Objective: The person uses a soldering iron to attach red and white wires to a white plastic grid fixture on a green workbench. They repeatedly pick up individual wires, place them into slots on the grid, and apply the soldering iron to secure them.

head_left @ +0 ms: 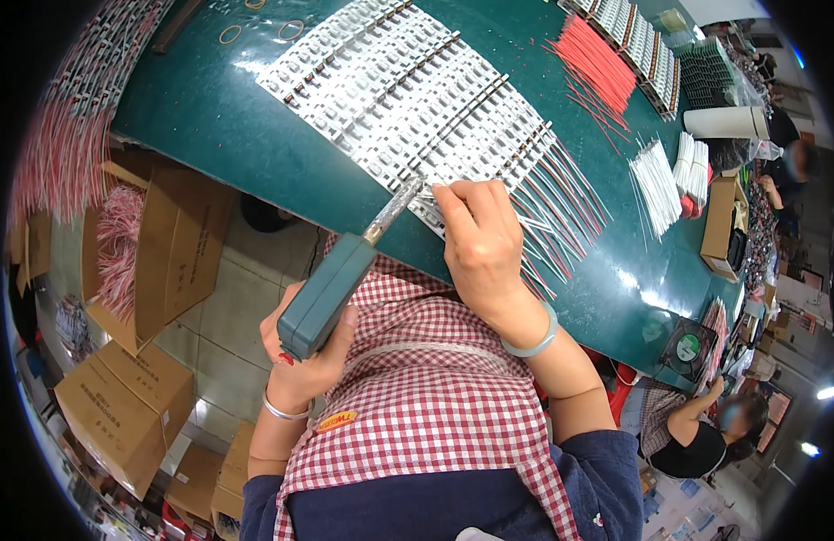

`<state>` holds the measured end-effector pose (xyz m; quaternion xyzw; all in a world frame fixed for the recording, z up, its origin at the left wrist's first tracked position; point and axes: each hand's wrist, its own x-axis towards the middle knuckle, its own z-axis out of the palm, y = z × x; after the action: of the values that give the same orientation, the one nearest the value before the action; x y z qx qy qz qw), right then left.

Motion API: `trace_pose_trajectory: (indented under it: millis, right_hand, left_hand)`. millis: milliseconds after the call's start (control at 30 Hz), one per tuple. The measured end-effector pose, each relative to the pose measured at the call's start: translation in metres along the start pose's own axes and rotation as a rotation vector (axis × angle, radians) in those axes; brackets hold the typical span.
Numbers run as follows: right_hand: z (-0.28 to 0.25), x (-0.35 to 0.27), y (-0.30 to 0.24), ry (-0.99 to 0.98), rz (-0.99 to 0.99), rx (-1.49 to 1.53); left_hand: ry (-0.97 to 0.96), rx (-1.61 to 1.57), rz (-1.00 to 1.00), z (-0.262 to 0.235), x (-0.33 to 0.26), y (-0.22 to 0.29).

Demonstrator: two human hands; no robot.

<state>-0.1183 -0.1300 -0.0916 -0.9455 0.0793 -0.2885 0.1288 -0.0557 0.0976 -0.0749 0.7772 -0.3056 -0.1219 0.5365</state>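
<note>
My left hand (316,371) is closed round a green gun-shaped tool (322,293) with a silver, foil-like barrel (394,209). The barrel's tip meets the near edge of a white panel of small boards (408,99), set in rows. Right beside the tip, my right hand (483,248) has its thumb and fingers pinched at the panel's edge. What they hold is too small to make out. Red and white wires (561,225) fan out from the panel's right side, passing beyond my right hand.
The green table (218,149) carries bundles of red wires (597,68) and white wires (654,185), plus more panels (629,41). Wired panels (83,90) hang over the left side. Cardboard boxes (128,406) stand at lower left. A person (705,424) sits at the right, by a small fan (687,347).
</note>
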Motion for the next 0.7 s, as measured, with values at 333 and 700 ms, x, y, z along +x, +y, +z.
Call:
trace_pose_trajectory:
  millis: [333, 700]
  right_hand:
    - [-0.001, 0.001, -0.003, -0.034, 0.01, -0.044]
    - [-0.003, 0.003, -0.004, -0.06, 0.024, -0.06]
  left_hand:
    - [-0.029, 0.035, -0.038, 0.001, 0.002, 0.005]
    - [0.067, -0.019, -0.045, -0.003, -0.016, -0.01]
